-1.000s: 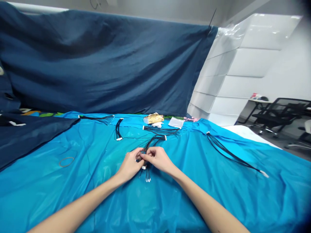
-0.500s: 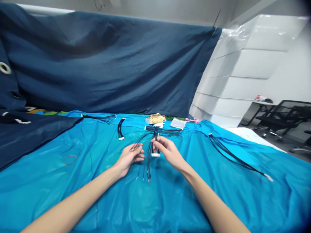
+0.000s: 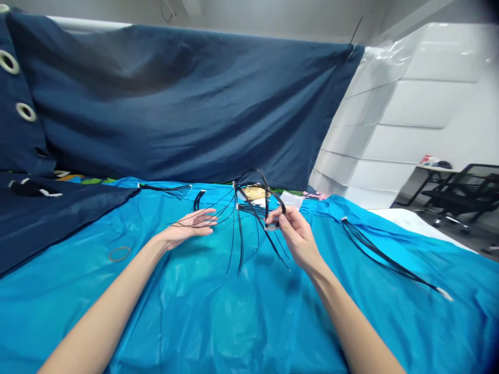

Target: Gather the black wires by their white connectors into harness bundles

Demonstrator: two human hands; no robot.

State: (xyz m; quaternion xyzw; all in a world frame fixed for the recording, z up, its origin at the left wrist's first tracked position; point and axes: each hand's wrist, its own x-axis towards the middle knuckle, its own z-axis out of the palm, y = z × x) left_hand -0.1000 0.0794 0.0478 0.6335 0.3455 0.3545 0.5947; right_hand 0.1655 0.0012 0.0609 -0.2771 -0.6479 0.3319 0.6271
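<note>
My right hand (image 3: 295, 232) pinches a black wire harness (image 3: 278, 197) close to a white connector (image 3: 271, 227). From there the wires arch up and over to another white connector (image 3: 234, 185), and loose black wires fan down from it. My left hand (image 3: 192, 224) is open to the left, palm turned inward with fingers stretched out. A few thin loose wires run across it, and it grips none of them. The fingertips of my right hand partly cover the harness.
A short black harness (image 3: 198, 199) lies behind my left hand, another harness (image 3: 166, 189) farther left. A long harness (image 3: 390, 254) stretches across the blue sheet (image 3: 234, 332) at right. At the back are gold packaging (image 3: 255, 193) and a white packet (image 3: 291, 199). A rubber band (image 3: 119, 254) lies left.
My right hand has lifted the harness and moved right, so its wires now arch and splay. My left hand has moved left and its fingers have straightened. The view has shifted slightly.
</note>
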